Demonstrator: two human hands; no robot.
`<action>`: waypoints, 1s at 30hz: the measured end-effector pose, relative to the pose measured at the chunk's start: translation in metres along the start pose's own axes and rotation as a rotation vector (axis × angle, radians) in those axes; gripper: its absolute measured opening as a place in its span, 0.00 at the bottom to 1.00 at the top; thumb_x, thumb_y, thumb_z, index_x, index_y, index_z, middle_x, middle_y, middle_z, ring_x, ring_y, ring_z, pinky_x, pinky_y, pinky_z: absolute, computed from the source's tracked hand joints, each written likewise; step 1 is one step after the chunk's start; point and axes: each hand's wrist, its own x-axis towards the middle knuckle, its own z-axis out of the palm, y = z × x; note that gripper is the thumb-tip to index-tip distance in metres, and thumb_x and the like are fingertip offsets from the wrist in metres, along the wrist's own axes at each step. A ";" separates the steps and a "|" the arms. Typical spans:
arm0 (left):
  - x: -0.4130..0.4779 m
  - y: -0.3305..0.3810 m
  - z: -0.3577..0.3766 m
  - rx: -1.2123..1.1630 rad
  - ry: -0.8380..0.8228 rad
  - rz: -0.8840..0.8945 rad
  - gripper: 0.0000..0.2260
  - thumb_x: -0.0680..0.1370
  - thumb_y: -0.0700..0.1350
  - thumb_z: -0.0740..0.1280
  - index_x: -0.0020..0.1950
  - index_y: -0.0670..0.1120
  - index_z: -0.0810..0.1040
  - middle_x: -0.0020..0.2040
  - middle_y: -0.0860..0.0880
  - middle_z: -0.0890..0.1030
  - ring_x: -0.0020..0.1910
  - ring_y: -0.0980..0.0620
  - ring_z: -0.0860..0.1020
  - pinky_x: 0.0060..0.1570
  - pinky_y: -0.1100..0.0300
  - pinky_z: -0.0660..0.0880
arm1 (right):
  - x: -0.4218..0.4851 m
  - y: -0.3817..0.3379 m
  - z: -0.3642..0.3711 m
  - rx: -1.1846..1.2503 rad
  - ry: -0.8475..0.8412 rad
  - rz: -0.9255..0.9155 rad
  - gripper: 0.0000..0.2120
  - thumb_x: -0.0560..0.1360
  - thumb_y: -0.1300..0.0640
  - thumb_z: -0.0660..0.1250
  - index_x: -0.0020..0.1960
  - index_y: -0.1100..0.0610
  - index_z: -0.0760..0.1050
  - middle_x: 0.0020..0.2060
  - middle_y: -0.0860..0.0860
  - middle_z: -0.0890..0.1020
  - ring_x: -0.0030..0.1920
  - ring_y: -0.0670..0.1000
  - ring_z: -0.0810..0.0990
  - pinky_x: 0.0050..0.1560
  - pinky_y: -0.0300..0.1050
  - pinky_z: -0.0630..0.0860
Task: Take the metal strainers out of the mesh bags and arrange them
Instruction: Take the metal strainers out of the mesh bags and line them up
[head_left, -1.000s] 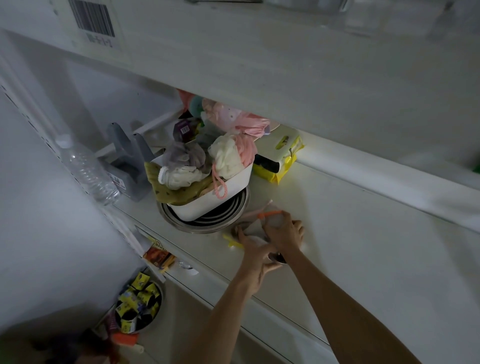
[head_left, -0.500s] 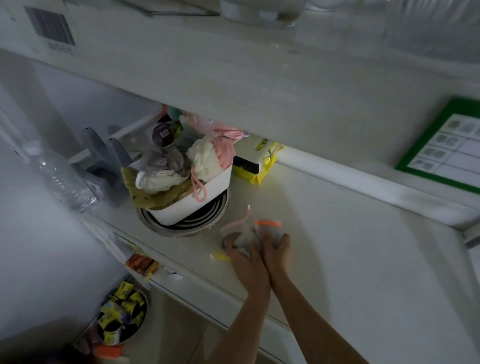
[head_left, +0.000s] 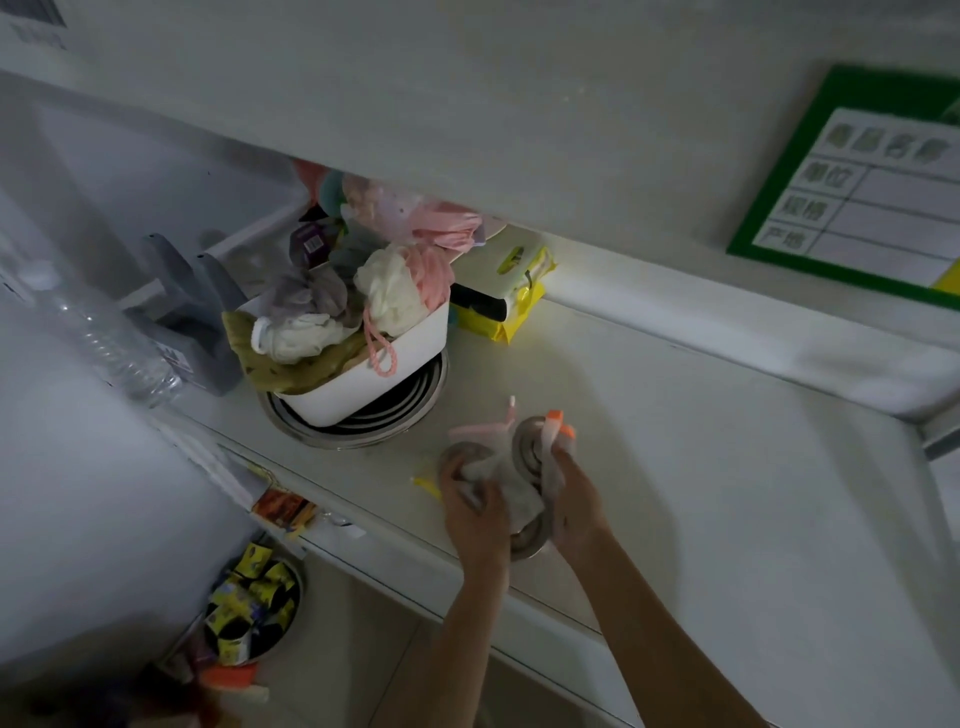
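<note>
Head view: both hands work at the front of a white shelf (head_left: 701, 467). The left hand (head_left: 475, 512) has its fingers closed on the pale mesh bag (head_left: 511, 480), and a round metal strainer (head_left: 460, 457) lies just beyond its fingertips on the shelf surface. The right hand (head_left: 574, 506) grips the bag's other side, fingers curled around the fabric near an orange tag (head_left: 561, 423); a second strainer (head_left: 530, 449) stands tilted within the bag against this hand, and a third metal rim (head_left: 530, 540) shows below, between the wrists. To the left, a white bin (head_left: 363, 387) heaped with bath puffs sits in stacked metal bowls (head_left: 410, 410). A green-bordered label (head_left: 852, 171) hangs at upper right.
</note>
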 end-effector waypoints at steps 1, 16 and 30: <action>0.002 -0.001 -0.001 0.008 -0.026 -0.005 0.17 0.76 0.34 0.67 0.64 0.45 0.72 0.56 0.56 0.78 0.52 0.71 0.77 0.50 0.72 0.75 | -0.003 -0.003 -0.002 0.013 -0.099 0.020 0.33 0.72 0.40 0.70 0.67 0.63 0.73 0.61 0.66 0.79 0.62 0.66 0.78 0.66 0.62 0.72; -0.015 0.006 -0.017 0.004 -0.335 -0.137 0.25 0.72 0.67 0.66 0.63 0.54 0.76 0.56 0.49 0.82 0.53 0.48 0.82 0.50 0.49 0.81 | -0.033 0.012 -0.005 -0.486 0.108 -0.332 0.15 0.75 0.58 0.69 0.60 0.57 0.71 0.48 0.54 0.82 0.47 0.55 0.82 0.42 0.46 0.82; -0.013 0.000 -0.036 0.009 -0.648 -0.156 0.24 0.76 0.50 0.71 0.71 0.52 0.71 0.61 0.50 0.82 0.60 0.52 0.81 0.59 0.55 0.78 | -0.022 -0.039 -0.056 -0.435 -0.203 -0.040 0.12 0.76 0.55 0.68 0.57 0.58 0.80 0.47 0.56 0.83 0.45 0.55 0.79 0.46 0.46 0.74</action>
